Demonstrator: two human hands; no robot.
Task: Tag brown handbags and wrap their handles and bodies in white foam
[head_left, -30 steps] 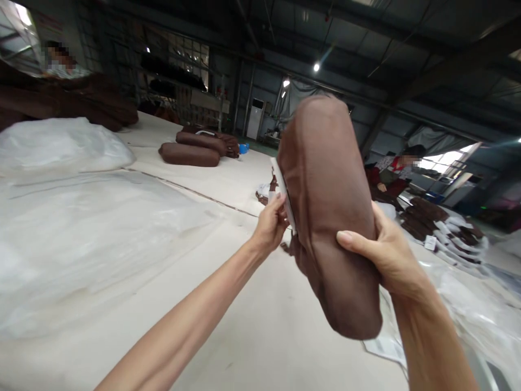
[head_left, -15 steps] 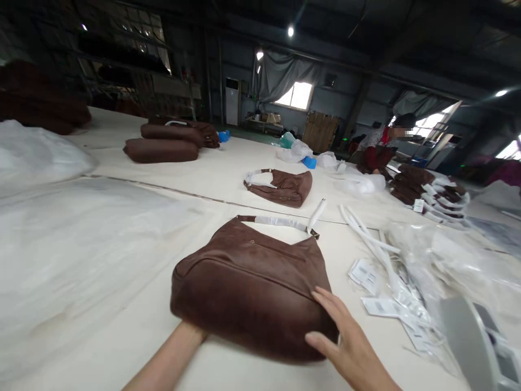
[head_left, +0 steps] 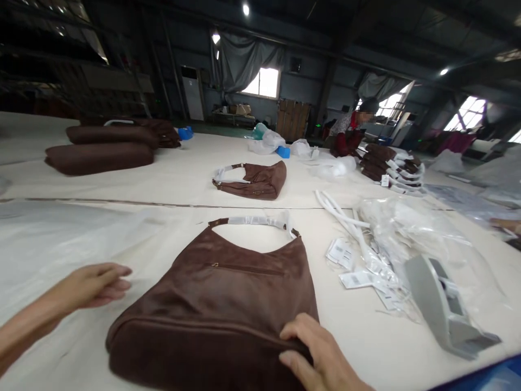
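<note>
In the head view, our brown shoulder bag (head_left: pixel 244 293) lies on the pale table (head_left: pixel 183 184), base toward us, wrapped strap (head_left: pixel 254 220) pointing away. A hard pull at one corner could crease its soft side; a rightward shove could scatter the paper tags (head_left: pixel 356 278). Our left hand (head_left: pixel 95 285) hangs empty beside it, fingers loosely extended. Our right hand (head_left: pixel 321 353) bends over the near right corner, though we cannot tell whether it grips.

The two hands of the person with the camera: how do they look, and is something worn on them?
Left hand and right hand wear no gloves. The left forearm shows no sleeve, watch or bracelet; any right sleeve is out of view.
</note>
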